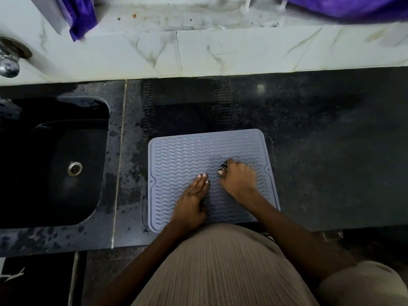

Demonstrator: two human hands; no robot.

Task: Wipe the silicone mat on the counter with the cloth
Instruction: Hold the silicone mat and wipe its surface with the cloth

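Observation:
A grey-blue silicone mat [181, 155] with wavy ridges lies flat on the dark counter [320, 151] near its front edge. My left hand [193, 199] rests flat on the mat's lower middle, fingers straight and pointing away from me. My right hand [239, 178] is on the mat's right part, fingers curled round a small dark patterned cloth [223, 166]. Only a bit of the cloth pokes out past the fingers. The right hand is slightly blurred.
A dark sink [44, 164] with a metal drain is set into the counter to the left. A tap [10, 58] sits at the far left. The counter around the sink is wet. A white marble ledge [220, 54] runs behind, with purple fabric [79, 16] on it.

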